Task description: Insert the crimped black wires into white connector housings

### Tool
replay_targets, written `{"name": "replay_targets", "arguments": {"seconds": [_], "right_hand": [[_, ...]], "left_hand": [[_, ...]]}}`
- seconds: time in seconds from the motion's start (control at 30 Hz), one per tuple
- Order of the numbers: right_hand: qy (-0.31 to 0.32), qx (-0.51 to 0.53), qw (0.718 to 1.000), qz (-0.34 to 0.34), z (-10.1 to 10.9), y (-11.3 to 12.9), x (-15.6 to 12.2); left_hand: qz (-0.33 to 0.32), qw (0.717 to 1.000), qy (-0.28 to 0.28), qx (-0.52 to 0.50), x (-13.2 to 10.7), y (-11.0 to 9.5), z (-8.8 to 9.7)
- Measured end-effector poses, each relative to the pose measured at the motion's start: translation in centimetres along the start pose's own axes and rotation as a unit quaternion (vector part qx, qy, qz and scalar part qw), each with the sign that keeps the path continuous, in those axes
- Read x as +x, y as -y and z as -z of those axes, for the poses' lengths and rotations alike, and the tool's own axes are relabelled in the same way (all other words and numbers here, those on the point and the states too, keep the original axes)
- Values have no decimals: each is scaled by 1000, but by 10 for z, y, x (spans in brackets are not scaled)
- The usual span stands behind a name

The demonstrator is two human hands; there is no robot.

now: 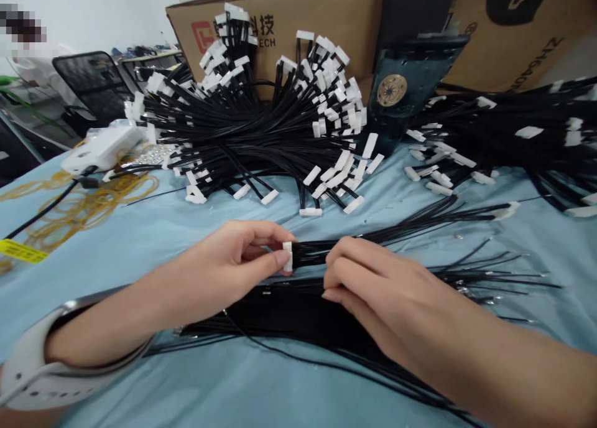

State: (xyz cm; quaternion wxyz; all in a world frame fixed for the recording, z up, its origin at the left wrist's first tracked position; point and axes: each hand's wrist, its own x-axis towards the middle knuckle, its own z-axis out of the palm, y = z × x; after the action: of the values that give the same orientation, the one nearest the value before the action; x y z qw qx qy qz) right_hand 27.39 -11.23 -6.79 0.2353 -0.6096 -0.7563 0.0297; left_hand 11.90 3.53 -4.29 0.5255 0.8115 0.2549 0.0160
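Observation:
Between the thumb and fingers of my left hand is a small white connector housing. Black wires run out of its right side and pass behind my right hand. That hand is closed, its thumb and fingertips together just right of the connector; whatever is pinched there is hidden. Below both hands lies a thick bundle of loose black wires, with bare metal terminals at some of its ends. To the right, other wires end in a white connector on the cloth.
A large heap of black cables with white connectors stands behind my hands, before a cardboard box. A dark blue container and another cable pile are right. Yellow bands and a white device lie left on blue cloth.

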Motion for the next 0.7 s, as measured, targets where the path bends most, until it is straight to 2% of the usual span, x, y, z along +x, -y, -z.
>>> {"name": "replay_targets", "arguments": {"seconds": [0.17,0.3,0.4,0.57,0.7], "right_hand": [[-32,58,997,-39,12,-3,4],[-17,110,989,-92,16,-1,7],[-8,108,986,-129,17,0,8],[-5,94,985,-143,20,-3,8],[-15,96,981,-168,24,-4,10]], "left_hand": [[-5,1000,-7,-17,6,1,7],[5,999,-18,-42,8,2,7],[6,998,-16,-57,7,3,7],[48,994,-26,-98,7,1,6],[56,989,-17,-134,9,3,7]]}}
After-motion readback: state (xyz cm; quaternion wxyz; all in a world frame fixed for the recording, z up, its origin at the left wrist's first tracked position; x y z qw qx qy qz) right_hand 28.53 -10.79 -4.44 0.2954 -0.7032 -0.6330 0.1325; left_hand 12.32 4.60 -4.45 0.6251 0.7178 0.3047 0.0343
